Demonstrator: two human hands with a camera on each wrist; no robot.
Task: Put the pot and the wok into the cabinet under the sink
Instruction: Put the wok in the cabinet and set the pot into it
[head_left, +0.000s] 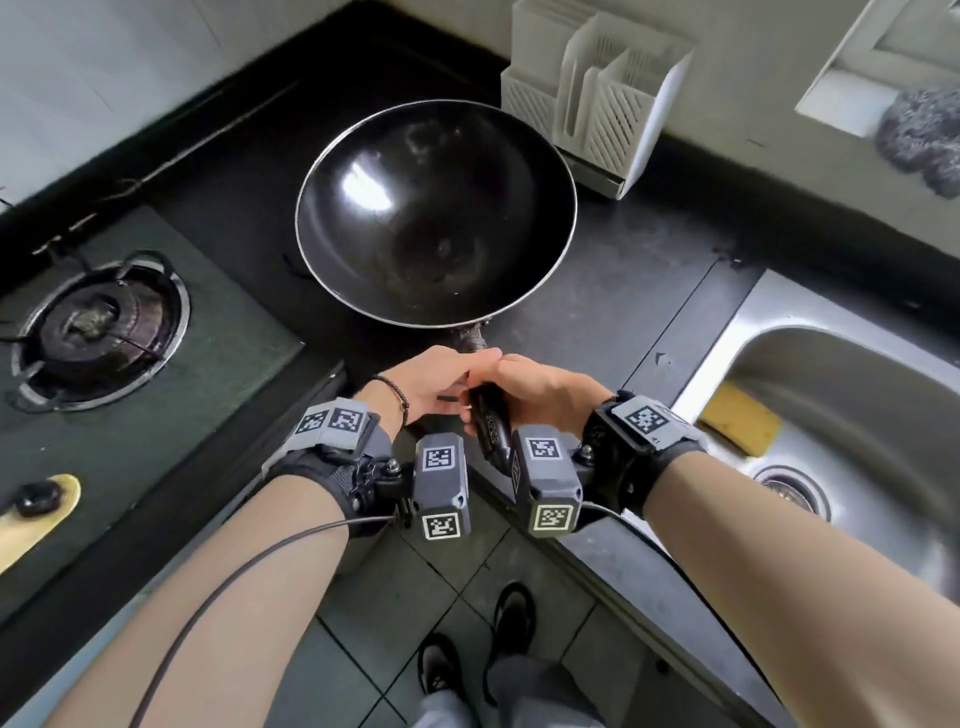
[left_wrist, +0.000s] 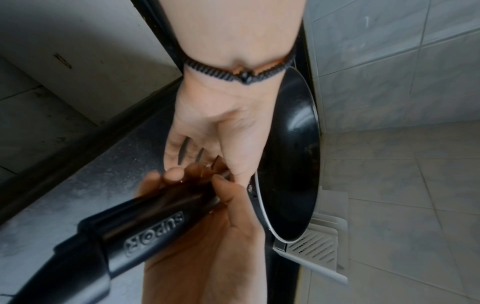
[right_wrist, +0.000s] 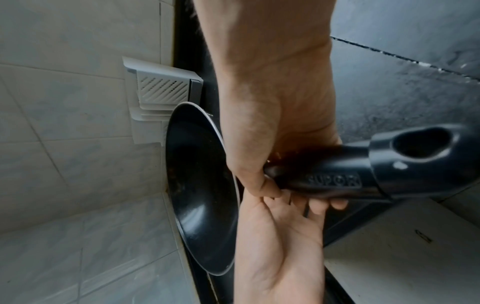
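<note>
Left of the steel sink (head_left: 810, 332), the black wok (head_left: 435, 213) rests on the dark counter (head_left: 623, 291), both left hand (head_left: 434, 382) and right hand (head_left: 540, 387) wrapped around its handle (left_wrist: 145, 232) embossed "SUPOR".

The wok (head_left: 435, 213) handle (head_left: 491, 421) is mostly covered in the head view by the left hand (head_left: 431, 387) and right hand (head_left: 540, 389); its tail end goes behind the wrist cameras. Where the wok's underside meets the counter (head_left: 623, 291) is hidden by its own bowl. The sink (head_left: 852, 395) is cut off by the right edge, the burner (head_left: 98, 327) by the left. In the left wrist view the fingers (left_wrist: 179, 172) at the handle are smeared with blur. The pot and the cabinet under the sink cannot be made out in any view.
</note>
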